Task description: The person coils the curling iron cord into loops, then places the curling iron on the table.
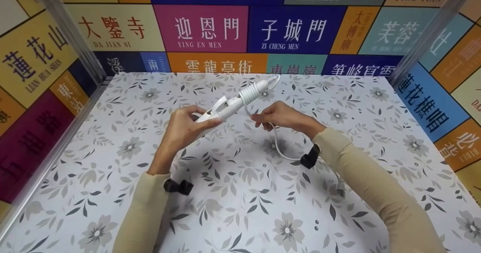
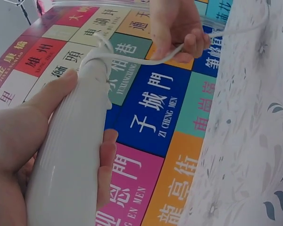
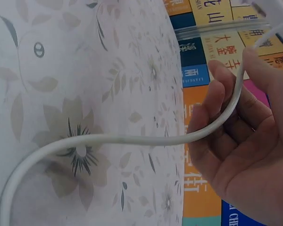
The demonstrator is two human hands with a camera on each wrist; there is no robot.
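Observation:
A white curling iron (image 1: 231,108) with a lever on its side is held up at a slant above the table. My left hand (image 1: 183,128) grips its lower body, thumb along one side; in the left wrist view the white body (image 2: 68,155) fills the palm. Several turns of white cord (image 1: 251,92) lie around the upper part, near the tip where the cord comes out. To the right, my right hand (image 1: 280,114) pinches the loose length of cord, which runs through the curled fingers in the right wrist view. From there the cord (image 3: 108,139) droops in a loop toward the table.
A floral-patterned table covering (image 1: 240,211) lies under both hands. Coloured panels with place names (image 1: 203,27) stand at the back and sides, with clear corner posts (image 1: 71,31). Past the right wrist, the cord's far part is partly hidden by the sleeve (image 1: 375,193).

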